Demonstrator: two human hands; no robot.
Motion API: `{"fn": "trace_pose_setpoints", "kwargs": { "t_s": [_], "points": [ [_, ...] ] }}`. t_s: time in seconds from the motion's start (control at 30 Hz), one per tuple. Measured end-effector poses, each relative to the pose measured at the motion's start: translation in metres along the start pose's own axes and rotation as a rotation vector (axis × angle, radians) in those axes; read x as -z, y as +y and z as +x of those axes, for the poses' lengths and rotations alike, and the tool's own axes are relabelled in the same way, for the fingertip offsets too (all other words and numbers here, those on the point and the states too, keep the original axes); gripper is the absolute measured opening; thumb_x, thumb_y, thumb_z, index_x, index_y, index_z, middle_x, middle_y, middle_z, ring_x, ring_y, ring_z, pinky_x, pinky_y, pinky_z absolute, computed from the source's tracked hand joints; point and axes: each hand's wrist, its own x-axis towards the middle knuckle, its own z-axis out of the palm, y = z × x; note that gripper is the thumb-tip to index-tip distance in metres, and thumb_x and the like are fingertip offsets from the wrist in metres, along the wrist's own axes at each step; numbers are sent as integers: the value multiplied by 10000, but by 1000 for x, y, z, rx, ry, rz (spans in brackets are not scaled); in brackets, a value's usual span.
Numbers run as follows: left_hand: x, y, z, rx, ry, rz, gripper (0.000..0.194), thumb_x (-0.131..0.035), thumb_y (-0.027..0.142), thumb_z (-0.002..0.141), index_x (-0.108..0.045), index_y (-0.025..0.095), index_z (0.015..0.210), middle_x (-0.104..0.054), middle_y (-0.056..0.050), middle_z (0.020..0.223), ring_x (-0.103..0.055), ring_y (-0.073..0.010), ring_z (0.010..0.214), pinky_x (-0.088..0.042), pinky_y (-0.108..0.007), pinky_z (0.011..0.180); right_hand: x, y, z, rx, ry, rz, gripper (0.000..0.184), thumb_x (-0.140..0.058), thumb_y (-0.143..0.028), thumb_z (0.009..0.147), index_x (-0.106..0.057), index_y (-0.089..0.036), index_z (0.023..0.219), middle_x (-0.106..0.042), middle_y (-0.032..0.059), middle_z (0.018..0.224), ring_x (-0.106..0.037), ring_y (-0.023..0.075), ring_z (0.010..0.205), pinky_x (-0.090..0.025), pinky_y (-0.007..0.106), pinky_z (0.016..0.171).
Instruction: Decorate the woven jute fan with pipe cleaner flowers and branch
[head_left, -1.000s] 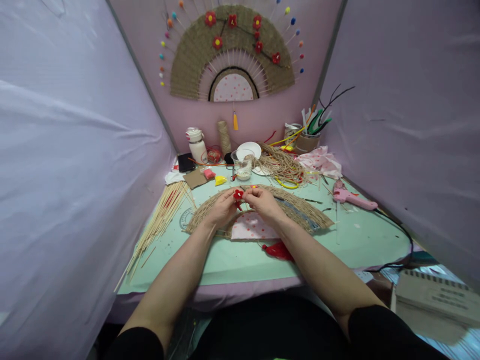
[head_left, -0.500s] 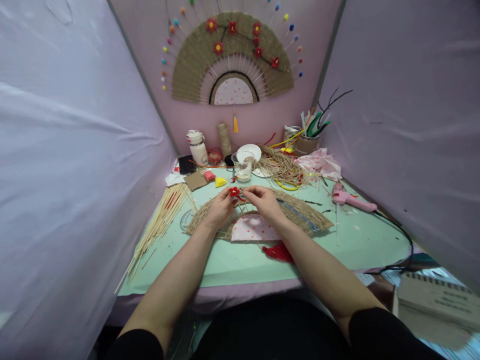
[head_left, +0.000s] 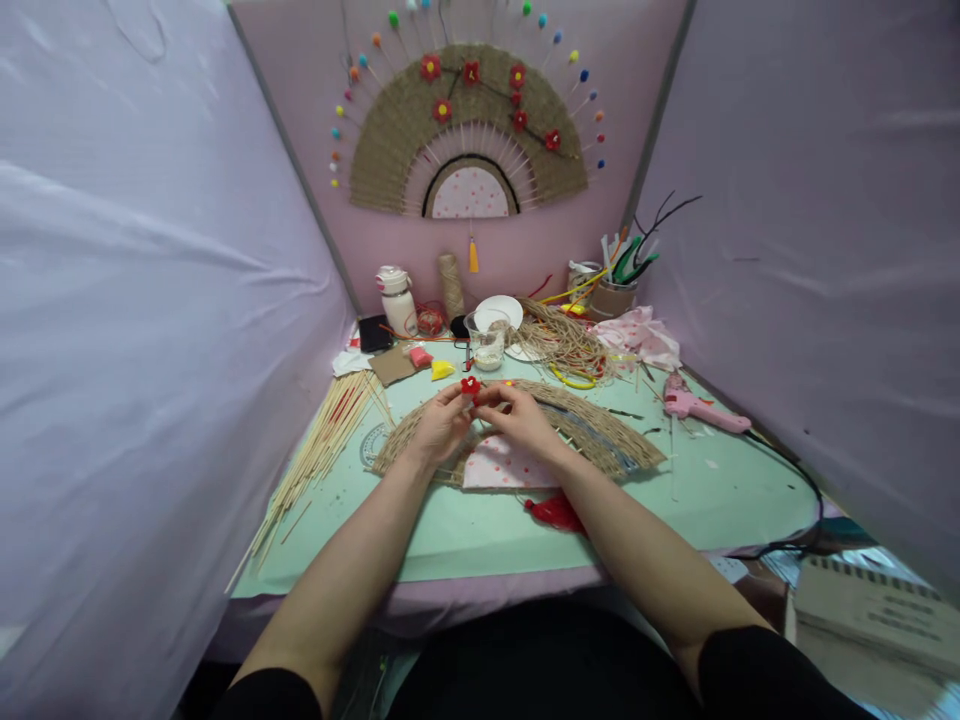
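Our left hand (head_left: 441, 430) pinches the red flower (head_left: 470, 385), our right hand's (head_left: 525, 425) grip we cannot tell, and lowering our right forearm (head_left: 637, 535) could drag the tassel (head_left: 553, 512) toward the worktop's (head_left: 487, 548) near edge.

Lower woven fan (head_left: 604, 432) partly behind left hand (head_left: 442, 425), right hand (head_left: 521, 418); red tassel (head_left: 556, 513) end behind right forearm (head_left: 637, 530); lower-right print (head_left: 911, 615) blurred.
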Motion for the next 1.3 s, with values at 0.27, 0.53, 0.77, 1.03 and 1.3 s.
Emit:
{"fn": "trace_pose_setpoints", "kwargs": {
  "t_s": [0.27,0.53,0.77,1.03,1.3],
  "points": [
    [-1,2,-2,57,-16,-112,206,-759,165,650,-667,139,832,-674,-32,842,-609,-117,789,-475,-230,734,-5,2,0,48,45,11,167,-633,-283,713,-651,-185,847,-594,6,781,-502,131,705,-394,253,650],
    [2,5,-1,173,15,-76,273,-772,164,629,-656,150,876,-661,-27,870,-585,-87,723,-446,-180,604,-6,-3,0,66,55,77,134,-594,-300,725,-588,-168,705,-556,-6,703,-489,123,669,-382,247,636],
    [8,12,3,115,147,268,393,-765,224,635,-630,182,1001,-630,-50,981,-567,-78,706,-402,-161,533,6,-5,3,-116,65,231,191,-612,-330,690,-503,-175,668,-489,-58,566,-371,72,503,-308,222,526],
    [8,4,2,-157,97,426,492,-730,274,668,-548,243,1124,-585,-34,1006,-609,-144,872,-482,-293,788,3,-11,-2,-247,-56,289,166,-604,-305,675,-495,-181,679,-468,-74,524,-352,61,463,-270,202,471],
    [6,4,2,-240,116,479,333,-731,270,661,-611,193,963,-628,-45,970,-611,-157,878,-480,-289,791,5,-15,-3,-257,-109,312,133,-591,-283,692,-511,-176,694,-477,-73,517,-326,51,431,-240,202,448]
  ]
}}
